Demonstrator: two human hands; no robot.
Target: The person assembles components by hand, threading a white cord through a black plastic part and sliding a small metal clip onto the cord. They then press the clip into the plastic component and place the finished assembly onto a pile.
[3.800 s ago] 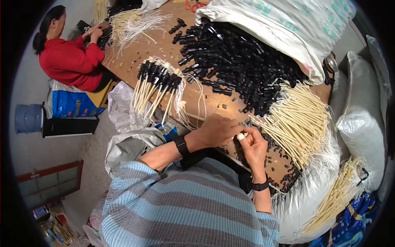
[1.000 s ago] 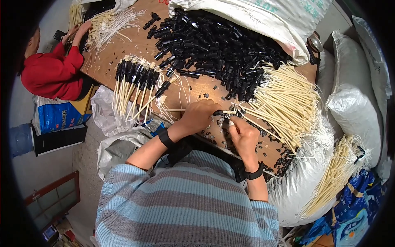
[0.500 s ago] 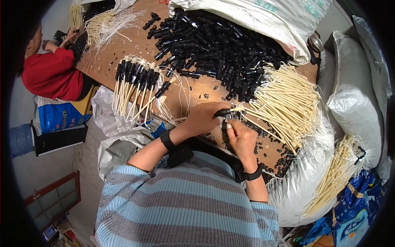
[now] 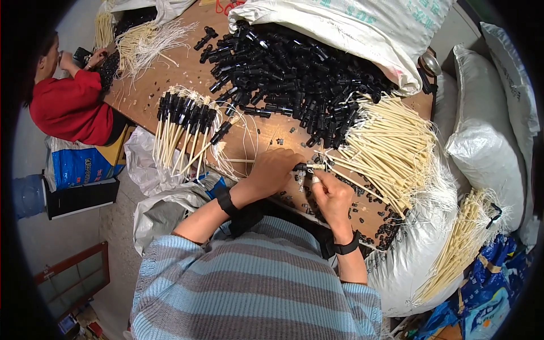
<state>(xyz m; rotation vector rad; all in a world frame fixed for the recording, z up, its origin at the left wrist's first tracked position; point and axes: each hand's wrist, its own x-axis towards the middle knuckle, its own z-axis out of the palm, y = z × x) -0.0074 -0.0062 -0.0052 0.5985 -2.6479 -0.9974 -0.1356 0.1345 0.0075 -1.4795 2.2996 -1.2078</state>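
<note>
My left hand (image 4: 275, 171) is closed around a black plastic fitting (image 4: 301, 167) near the table's front edge. A cream tip (image 4: 318, 166) shows at the fitting's right end, and a pale stick (image 4: 242, 161) sticks out to the left of the hand. My right hand (image 4: 333, 198) pinches close beside the cream tip, a white cover on one fingertip. What lies between its fingers is too small to make out. Left of my hands, a row of pale sticks with black fittings on them (image 4: 184, 116) rests at the table edge, white strings trailing from their ends.
A large heap of black fittings (image 4: 289, 79) spills from a white woven sack (image 4: 362, 28). To the right lies a pile of pale sticks with white strings (image 4: 391, 141). Small black bits (image 4: 388, 231) litter the table (image 4: 249, 136). A person in red (image 4: 71, 107) works at the far left.
Both hands stay together at the fitting, which has tilted slightly. The pale stick left of my left hand now shows more plainly. My right fingers have moved up nearer the cream tip.
</note>
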